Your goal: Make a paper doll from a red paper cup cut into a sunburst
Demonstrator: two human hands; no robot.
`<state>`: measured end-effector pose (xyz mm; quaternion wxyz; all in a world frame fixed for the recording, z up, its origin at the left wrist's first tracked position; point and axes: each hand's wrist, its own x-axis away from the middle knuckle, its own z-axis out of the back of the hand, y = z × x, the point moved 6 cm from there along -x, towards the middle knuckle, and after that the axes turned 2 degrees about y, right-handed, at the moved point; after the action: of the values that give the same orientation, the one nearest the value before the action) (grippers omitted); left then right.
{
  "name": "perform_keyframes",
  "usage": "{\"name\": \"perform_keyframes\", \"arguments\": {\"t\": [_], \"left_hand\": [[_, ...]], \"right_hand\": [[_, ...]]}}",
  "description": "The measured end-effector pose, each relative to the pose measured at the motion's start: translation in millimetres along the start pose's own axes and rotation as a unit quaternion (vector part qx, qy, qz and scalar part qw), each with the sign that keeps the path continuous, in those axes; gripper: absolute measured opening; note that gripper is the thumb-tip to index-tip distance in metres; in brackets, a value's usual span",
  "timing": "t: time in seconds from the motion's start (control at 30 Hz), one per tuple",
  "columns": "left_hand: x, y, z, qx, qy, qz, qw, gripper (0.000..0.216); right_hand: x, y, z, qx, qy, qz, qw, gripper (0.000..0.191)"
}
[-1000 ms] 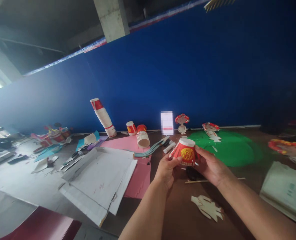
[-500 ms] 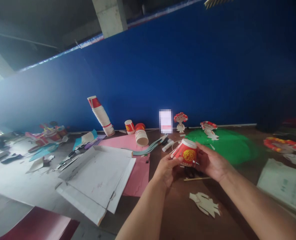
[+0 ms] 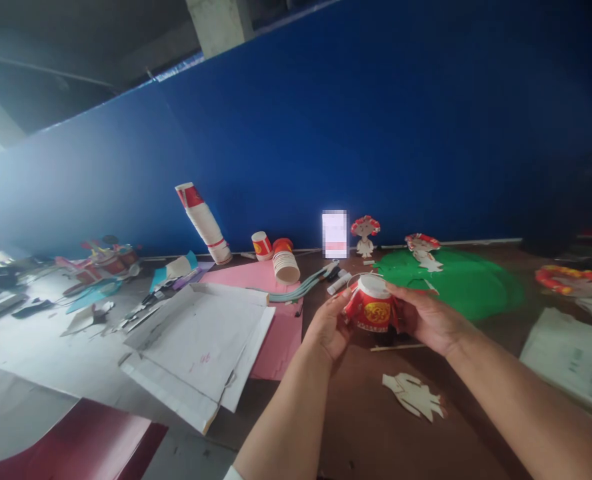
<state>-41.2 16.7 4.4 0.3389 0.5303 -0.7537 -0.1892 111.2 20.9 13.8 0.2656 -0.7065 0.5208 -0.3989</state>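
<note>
Upside down, the red paper cup (image 3: 373,308) sat between both hands above the brown table (image 3: 361,433), its white base facing up and a gold emblem facing the camera. The left hand (image 3: 329,327) gripped the cup's left side with thumb and fingertips, and the right hand (image 3: 429,320) wrapped around its right side, so each hand was closed on the cup. Strips cut into the cup's wall flared out near the left fingers. Just below the hands lay a thin wooden stick (image 3: 401,346), and nearer still a pale paper cutout (image 3: 415,397) lay flat on the table. Beyond the right hand spread a green sheet (image 3: 459,290), with a small paper figure (image 3: 365,235) standing at the far edge against the blue wall (image 3: 376,133). To the left lay a pink sheet (image 3: 281,333), partly covered by a white cardboard folder (image 3: 201,340). Farther left, a tall stack of cups (image 3: 203,223) leaned against the wall, and a shorter cup stack (image 3: 285,261) lay on its side near it.
</note>
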Motion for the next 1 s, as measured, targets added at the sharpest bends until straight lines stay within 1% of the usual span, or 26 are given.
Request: {"name": "perform_keyframes", "arguments": {"t": [0.07,0.2,0.4,0.5,0.6,0.67,0.73,0.83,1.0], "left_hand": [[-0.9,1.2,2.7,-0.003,0.011,0.003,1.0,0.032],[-1.2,1.5,8.5,0.001,0.053,0.033,0.998,0.024],[1.3,2.2,9.8,0.023,0.079,0.043,0.996,0.016],[2.2,2.5,9.2,0.022,0.06,0.042,0.997,0.016],[2.1,6.7,9.6,0.025,0.033,0.029,0.999,0.018],[2.4,9.3,10.4,0.03,0.025,0.034,0.999,0.021],[3.4,12.2,11.9,0.028,0.033,0.038,0.998,0.025],[5.6,15.8,15.0,0.016,0.064,0.037,0.997,0.028],[4.8,15.5,16.0,-0.001,0.047,0.041,0.998,0.028]], "right_hand": [[0.2,0.3,-0.3,0.02,-0.007,0.003,1.0,0.031],[0.4,0.6,-0.8,0.046,-0.013,0.012,0.999,0.029],[1.3,-0.5,-4.8,0.048,-0.024,0.029,0.998,0.033],[0.9,-1.8,-4.3,0.053,-0.024,0.036,0.998,0.033],[0.3,-3.2,-1.5,0.067,-0.018,0.042,0.997,0.031],[0.2,-4.3,0.3,0.076,-0.01,0.046,0.996,0.029],[0.5,-5.6,1.1,0.083,-0.004,0.055,0.995,0.028],[0.9,-6.9,0.5,0.096,0.0,0.071,0.993,0.028],[-0.2,-1.4,-4.1,0.139,-0.017,0.086,0.986,0.032]]}}
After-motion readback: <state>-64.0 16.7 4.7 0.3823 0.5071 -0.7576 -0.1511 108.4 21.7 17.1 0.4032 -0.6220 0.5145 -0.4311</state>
